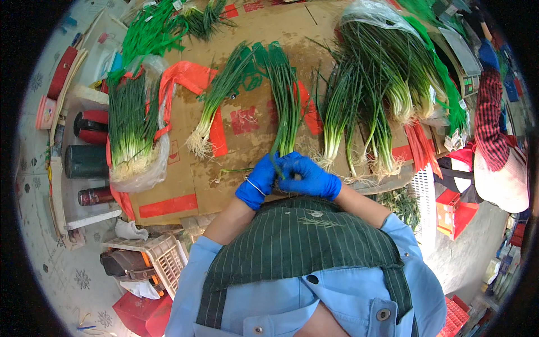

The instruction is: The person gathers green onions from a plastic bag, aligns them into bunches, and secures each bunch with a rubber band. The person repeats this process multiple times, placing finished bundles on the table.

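Blue gloves cover both of my hands. My left hand (261, 180) and my right hand (309, 176) meet at the near end of a bunch of green onions (285, 101), their fingers curled around it. The roots of this bunch are hidden by the gloves. A loose green leaf passes down between the hands. To the left lies a smaller green onion bunch (214, 103), roots towards me. Right of my hands are loose green onions (337, 122) with white stalks and stringy roots. A single thin green onion (236, 170) lies beside my left hand.
Cardboard (177, 185) covers the table. A bagged onion bundle (132, 122) stands left, near a dark canister (86, 161). A large onion pile (387, 63) and red ribbons (421, 145) lie right. Green ties (153, 29) are far left. Another person's checked sleeve (488, 118) shows at right.
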`<control>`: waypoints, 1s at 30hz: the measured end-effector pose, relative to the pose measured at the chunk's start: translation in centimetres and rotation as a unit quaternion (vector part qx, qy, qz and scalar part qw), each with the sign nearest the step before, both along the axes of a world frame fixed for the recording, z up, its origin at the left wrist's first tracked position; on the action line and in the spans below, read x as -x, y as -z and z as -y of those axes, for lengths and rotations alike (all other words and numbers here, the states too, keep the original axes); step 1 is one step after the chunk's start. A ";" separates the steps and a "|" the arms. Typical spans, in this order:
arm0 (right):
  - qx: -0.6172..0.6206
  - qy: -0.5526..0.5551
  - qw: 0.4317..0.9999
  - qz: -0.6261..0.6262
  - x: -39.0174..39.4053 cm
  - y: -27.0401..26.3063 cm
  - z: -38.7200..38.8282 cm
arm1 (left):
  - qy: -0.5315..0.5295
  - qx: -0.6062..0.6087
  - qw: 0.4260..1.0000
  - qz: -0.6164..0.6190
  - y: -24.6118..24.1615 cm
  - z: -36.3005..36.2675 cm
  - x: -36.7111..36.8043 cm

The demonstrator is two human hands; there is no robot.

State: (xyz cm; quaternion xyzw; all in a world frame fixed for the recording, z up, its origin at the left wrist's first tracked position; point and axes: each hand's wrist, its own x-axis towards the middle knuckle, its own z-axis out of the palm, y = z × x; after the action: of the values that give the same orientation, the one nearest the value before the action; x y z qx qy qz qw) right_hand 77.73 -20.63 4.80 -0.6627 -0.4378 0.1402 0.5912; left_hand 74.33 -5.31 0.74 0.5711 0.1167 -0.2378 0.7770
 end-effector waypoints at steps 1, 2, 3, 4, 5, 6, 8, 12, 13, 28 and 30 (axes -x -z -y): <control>0.011 -0.074 0.995 -0.067 0.7 -0.7 -0.4 | -0.019 0.035 0.999 0.002 0.0 0.3 -0.2; 0.019 -0.128 0.982 -0.137 1.5 -1.4 -0.6 | -0.043 0.034 0.998 -0.017 -0.1 0.5 -0.3; 0.061 -0.192 0.956 -0.211 1.8 -2.2 -0.6 | -0.046 0.048 0.997 -0.027 -0.3 0.6 -0.4; 0.015 -0.192 0.968 -0.161 1.6 -2.8 -0.4 | -0.056 0.048 0.996 -0.057 -0.6 0.6 -0.5; -0.071 -0.085 0.962 -0.250 0.9 -3.2 -0.1 | -0.059 0.088 0.993 -0.051 -0.9 0.4 -0.5; -0.131 -0.001 0.934 -0.332 0.0 -3.4 0.5 | -0.058 0.125 0.989 -0.049 -1.2 0.2 -0.4; -0.128 0.176 0.893 -0.393 -2.7 -3.0 1.6 | -0.101 0.175 0.976 -0.080 -1.8 0.1 -0.2; 0.019 0.211 0.897 -0.388 -4.9 0.3 0.9 | -0.049 0.111 0.992 -0.030 -2.1 0.4 0.2; 0.055 0.174 0.899 -0.397 -4.9 1.1 0.6 | -0.063 0.114 0.991 -0.040 -2.0 0.6 0.3; -0.052 0.233 0.911 -0.337 -0.9 -3.5 13.9 | -0.130 0.213 0.964 -0.088 -0.1 -0.1 -0.7; -0.016 0.289 0.890 -0.352 1.6 -4.8 21.5 | -0.092 0.281 0.952 -0.079 -0.2 -0.5 -1.3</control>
State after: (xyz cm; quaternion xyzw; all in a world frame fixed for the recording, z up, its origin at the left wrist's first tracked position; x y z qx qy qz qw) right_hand 76.08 -42.10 9.61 -0.6576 0.0082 0.1802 0.7315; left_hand 75.66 -4.83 0.97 0.2964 0.1577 -0.2329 0.9127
